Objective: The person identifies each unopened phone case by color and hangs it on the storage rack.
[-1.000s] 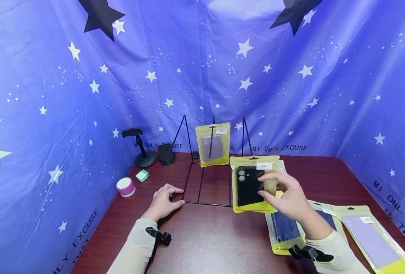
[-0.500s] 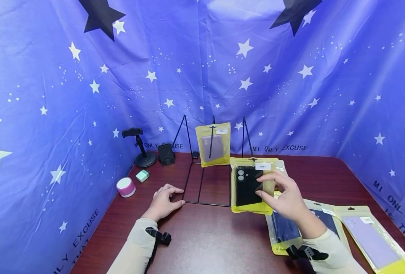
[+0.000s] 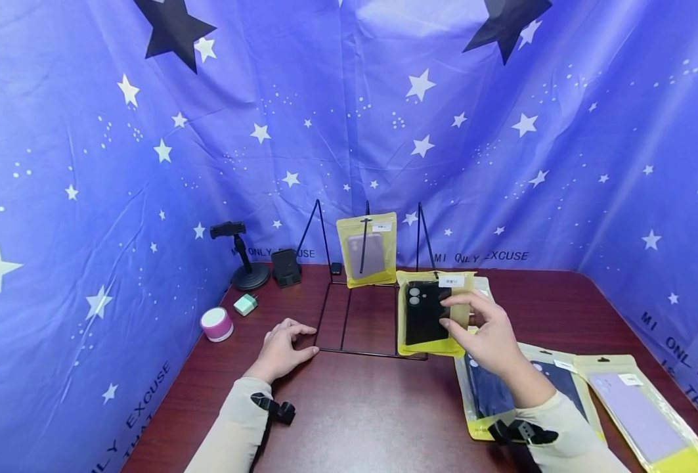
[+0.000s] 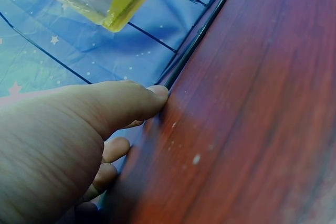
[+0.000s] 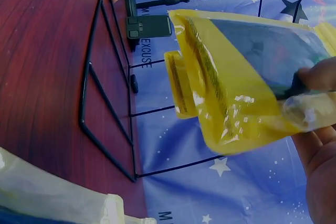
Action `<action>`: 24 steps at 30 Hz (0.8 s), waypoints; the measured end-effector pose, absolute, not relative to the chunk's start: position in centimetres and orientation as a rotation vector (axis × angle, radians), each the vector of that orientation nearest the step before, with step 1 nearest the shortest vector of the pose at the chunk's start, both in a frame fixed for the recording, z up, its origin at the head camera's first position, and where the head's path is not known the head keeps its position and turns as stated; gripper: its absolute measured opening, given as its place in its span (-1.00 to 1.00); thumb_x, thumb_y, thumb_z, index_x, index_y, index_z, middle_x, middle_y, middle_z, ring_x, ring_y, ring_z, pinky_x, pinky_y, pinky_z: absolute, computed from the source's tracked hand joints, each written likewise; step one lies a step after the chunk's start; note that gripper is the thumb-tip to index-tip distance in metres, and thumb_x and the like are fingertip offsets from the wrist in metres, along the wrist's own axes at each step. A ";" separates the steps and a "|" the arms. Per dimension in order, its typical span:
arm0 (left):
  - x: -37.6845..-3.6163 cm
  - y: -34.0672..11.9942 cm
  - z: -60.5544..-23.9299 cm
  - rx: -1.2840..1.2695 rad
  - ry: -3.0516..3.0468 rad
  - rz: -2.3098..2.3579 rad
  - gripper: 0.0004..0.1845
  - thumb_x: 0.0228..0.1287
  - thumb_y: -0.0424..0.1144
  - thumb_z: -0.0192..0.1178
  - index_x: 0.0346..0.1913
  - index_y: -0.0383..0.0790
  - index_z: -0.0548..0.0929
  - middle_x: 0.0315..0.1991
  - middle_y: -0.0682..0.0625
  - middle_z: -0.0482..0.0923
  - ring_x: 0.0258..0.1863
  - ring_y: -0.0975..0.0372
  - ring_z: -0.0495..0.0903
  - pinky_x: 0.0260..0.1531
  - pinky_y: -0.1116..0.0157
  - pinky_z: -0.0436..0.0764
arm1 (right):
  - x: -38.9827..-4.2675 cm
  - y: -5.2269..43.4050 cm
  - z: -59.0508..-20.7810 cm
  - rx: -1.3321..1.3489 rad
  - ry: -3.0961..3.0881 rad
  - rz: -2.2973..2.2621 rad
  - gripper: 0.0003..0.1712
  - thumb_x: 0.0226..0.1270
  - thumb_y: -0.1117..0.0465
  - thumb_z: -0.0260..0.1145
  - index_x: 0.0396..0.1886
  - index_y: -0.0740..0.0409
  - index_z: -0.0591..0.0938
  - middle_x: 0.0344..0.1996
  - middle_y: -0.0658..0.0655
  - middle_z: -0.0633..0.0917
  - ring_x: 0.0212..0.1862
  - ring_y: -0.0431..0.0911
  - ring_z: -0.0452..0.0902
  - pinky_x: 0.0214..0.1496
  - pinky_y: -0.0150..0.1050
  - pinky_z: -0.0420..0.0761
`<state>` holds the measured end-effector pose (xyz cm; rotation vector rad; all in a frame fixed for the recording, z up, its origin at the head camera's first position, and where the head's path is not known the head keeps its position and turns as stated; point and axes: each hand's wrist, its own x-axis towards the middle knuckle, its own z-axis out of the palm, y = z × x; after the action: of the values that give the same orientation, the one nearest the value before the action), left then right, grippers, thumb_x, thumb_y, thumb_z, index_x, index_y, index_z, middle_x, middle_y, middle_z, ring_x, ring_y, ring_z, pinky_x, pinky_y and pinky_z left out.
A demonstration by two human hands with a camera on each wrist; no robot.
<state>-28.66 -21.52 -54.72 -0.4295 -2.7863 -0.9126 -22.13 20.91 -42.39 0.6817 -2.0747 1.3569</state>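
Observation:
My right hand [image 3: 481, 328] pinches a yellow-edged clear bag with a black phone case [image 3: 425, 314] [image 5: 236, 72], holding it upright over the right part of a black wire display rack [image 3: 354, 328] [image 5: 105, 114]. A second bag with a lilac case [image 3: 368, 248] [image 5: 181, 90] hangs on the rack's middle hook. My left hand [image 3: 280, 347] [image 4: 79, 129] rests flat on the wooden table [image 3: 360, 414], fingertips touching the rack's front left corner [image 4: 197, 38].
More bagged cases lie at the right: dark ones [image 3: 490, 394] under my right forearm and a lilac one [image 3: 641, 410] near the table edge. A phone stand [image 3: 243, 259], a black holder [image 3: 285, 266], a mint charger [image 3: 245, 303] and a pink speaker [image 3: 217, 323] sit at back left. Blue star cloth surrounds the table.
My right hand has carried the black-case bag up and back toward the rack's right side. The left hand has not moved.

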 end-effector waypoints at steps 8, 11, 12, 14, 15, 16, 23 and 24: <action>-28.6 -21.5 -54.6 -0.438 -2.782 -0.925 -0.58 0.16 0.05 0.57 0.10 0.17 0.80 -0.12 0.20 0.51 -0.17 0.28 0.43 -0.05 0.08 0.29 | -22.8 20.0 -41.3 0.574 -2.101 1.413 -0.61 0.05 0.68 0.49 -0.11 0.34 0.74 -0.13 0.24 0.69 -0.29 -0.15 0.63 -0.35 -0.41 0.63; -28.5 -21.4 -54.5 -0.436 -2.787 -0.928 -0.58 0.17 0.05 0.57 0.10 0.17 0.80 -0.12 0.19 0.51 -0.17 0.28 0.43 -0.05 0.08 0.29 | -22.6 19.6 -40.1 0.537 -2.134 1.380 -0.64 0.08 0.63 0.51 -0.11 0.32 0.74 -0.10 0.24 0.73 -0.20 -0.11 0.62 -0.29 -0.37 0.65; -28.5 -21.4 -54.5 -0.435 -2.789 -0.927 -0.58 0.17 0.06 0.57 0.10 0.17 0.80 -0.12 0.20 0.51 -0.17 0.28 0.43 -0.05 0.08 0.29 | -23.1 19.7 -40.3 0.524 -2.146 1.364 -0.63 0.10 0.60 0.53 -0.10 0.27 0.75 -0.08 0.21 0.74 -0.18 -0.12 0.61 -0.28 -0.37 0.64; -28.5 -21.4 -54.5 -0.435 -2.790 -0.926 -0.58 0.17 0.05 0.57 0.10 0.17 0.80 -0.12 0.20 0.51 -0.17 0.28 0.42 -0.05 0.08 0.29 | -24.1 20.1 -40.8 0.501 -2.171 1.341 -0.63 0.11 0.57 0.54 -0.08 0.26 0.75 -0.03 0.21 0.74 -0.15 -0.05 0.61 -0.27 -0.37 0.63; -28.5 -21.4 -54.5 -0.435 -2.789 -0.926 -0.58 0.17 0.05 0.57 0.10 0.17 0.80 -0.12 0.20 0.51 -0.17 0.28 0.42 -0.05 0.08 0.29 | -24.7 20.2 -41.2 0.498 -2.176 1.334 -0.62 0.12 0.55 0.55 -0.06 0.23 0.75 -0.01 0.20 0.74 -0.15 -0.04 0.61 -0.25 -0.37 0.63; -28.5 -21.4 -54.5 -0.435 -2.788 -0.926 -0.58 0.17 0.05 0.57 0.10 0.17 0.80 -0.12 0.20 0.51 -0.17 0.28 0.43 -0.05 0.08 0.29 | -25.3 20.4 -41.5 0.498 -2.178 1.322 -0.61 0.12 0.54 0.56 -0.05 0.22 0.76 0.01 0.19 0.73 -0.16 -0.03 0.61 -0.27 -0.39 0.61; -28.6 -21.4 -54.6 -0.428 -2.794 -0.935 -0.59 0.17 0.05 0.57 0.10 0.17 0.80 -0.13 0.20 0.51 -0.18 0.28 0.43 -0.04 0.08 0.28 | -28.1 21.1 -41.9 0.509 -2.187 1.280 -0.62 0.15 0.45 0.59 -0.04 0.11 0.77 0.00 0.12 0.75 -0.28 -0.11 0.55 -0.29 -0.37 0.57; -28.6 -21.4 -54.6 -0.426 -2.796 -0.935 -0.59 0.17 0.05 0.57 0.10 0.18 0.80 -0.13 0.20 0.51 -0.18 0.28 0.43 -0.04 0.08 0.28 | -28.4 21.1 -41.8 0.507 -2.189 1.281 -0.63 0.16 0.44 0.59 -0.05 0.10 0.77 0.00 0.12 0.74 -0.28 -0.12 0.56 -0.29 -0.35 0.58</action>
<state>-28.56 -21.42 -54.59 -0.4262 -2.7957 -0.9346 -28.36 21.14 -41.82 0.5070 -2.1886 1.2808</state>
